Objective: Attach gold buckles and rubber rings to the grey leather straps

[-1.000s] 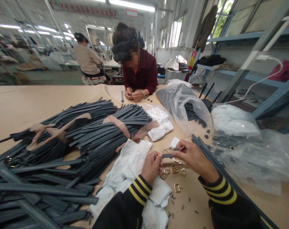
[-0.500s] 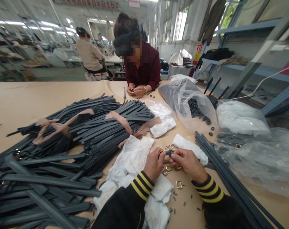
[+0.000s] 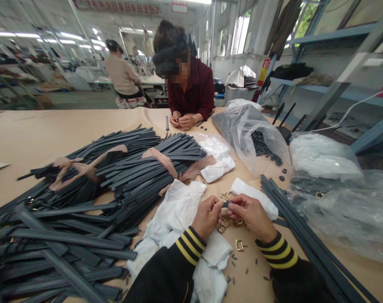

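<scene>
My left hand (image 3: 207,216) and my right hand (image 3: 252,213) meet over the table, both pinching a small dark grey strap piece (image 3: 226,204) between thumbs and fingertips. A bit of gold metal shows at the left fingertips, but I cannot tell whether it belongs to the piece. Beneath and behind the hands lie several gold buckles (image 3: 223,226), partly hidden by the fingers. One single gold buckle (image 3: 239,245) rests apart, nearer to me. Small dark cut bits (image 3: 233,263) are scattered around it. White cloth (image 3: 181,206) lies under my left forearm.
Bundles of dark grey straps (image 3: 153,162) tied with cloth strips cover the left side. Long straps (image 3: 298,219) lie at right beside clear plastic bags (image 3: 343,223). An open bag of dark loops (image 3: 242,126) stands farther back. Across the table, a co-worker (image 3: 191,84) handles a small piece.
The whole view has shifted slightly. My fingers have moved a little on the strap piece, which stays pinched between both hands.
</scene>
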Demonstrator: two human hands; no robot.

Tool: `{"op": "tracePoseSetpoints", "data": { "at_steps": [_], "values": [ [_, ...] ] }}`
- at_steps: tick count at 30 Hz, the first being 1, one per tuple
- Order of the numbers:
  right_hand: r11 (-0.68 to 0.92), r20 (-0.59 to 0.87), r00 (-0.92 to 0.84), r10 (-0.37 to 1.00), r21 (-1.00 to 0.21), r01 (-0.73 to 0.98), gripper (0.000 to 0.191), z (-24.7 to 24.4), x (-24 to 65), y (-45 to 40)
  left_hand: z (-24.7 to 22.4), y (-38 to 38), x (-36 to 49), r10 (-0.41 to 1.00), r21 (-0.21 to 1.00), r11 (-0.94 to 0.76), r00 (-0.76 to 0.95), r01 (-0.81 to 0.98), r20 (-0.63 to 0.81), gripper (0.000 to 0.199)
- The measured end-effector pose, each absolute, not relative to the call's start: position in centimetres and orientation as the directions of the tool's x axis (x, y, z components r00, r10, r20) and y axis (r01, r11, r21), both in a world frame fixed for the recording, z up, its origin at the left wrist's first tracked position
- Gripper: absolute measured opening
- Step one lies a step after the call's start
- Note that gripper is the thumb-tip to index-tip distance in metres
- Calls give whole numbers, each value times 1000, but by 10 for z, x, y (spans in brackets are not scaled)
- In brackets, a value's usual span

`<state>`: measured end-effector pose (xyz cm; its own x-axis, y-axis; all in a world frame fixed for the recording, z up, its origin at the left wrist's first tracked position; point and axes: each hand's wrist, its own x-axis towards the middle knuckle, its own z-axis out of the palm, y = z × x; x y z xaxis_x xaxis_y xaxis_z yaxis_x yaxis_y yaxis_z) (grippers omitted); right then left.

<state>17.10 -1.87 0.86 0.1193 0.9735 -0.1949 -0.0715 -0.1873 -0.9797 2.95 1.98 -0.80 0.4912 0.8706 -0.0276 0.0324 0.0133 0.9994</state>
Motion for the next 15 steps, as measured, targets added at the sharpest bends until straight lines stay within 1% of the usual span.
{"op": "tracePoseSetpoints", "data": {
  "at_steps": [4, 6, 8, 12, 15],
  "values": [
    [-250, -274, 82, 958, -942, -224, 26, 9, 174, -19, -6, 18, 31, 866, 997, 70, 498, -40, -41, 28],
    [-254, -280, 75, 957, -935, -246, 26, 10, 172, -20, -5, 18, 31, 872, 995, 82, 487, -51, -48, 28],
    [-214, -235, 84, 968, -956, -202, 25, 12, 169, -21, -6, 17, 32, 891, 999, 45, 453, -13, -34, 27],
    [-113, -115, 166, 979, -993, -20, 24, 12, 161, -21, -8, 15, 33, 919, 991, -89, 391, 101, 43, 26],
    [-95, -89, 206, 974, -995, 20, 26, 12, 159, -21, -9, 14, 34, 917, 992, -96, 394, 83, 56, 25]
  ]
}}
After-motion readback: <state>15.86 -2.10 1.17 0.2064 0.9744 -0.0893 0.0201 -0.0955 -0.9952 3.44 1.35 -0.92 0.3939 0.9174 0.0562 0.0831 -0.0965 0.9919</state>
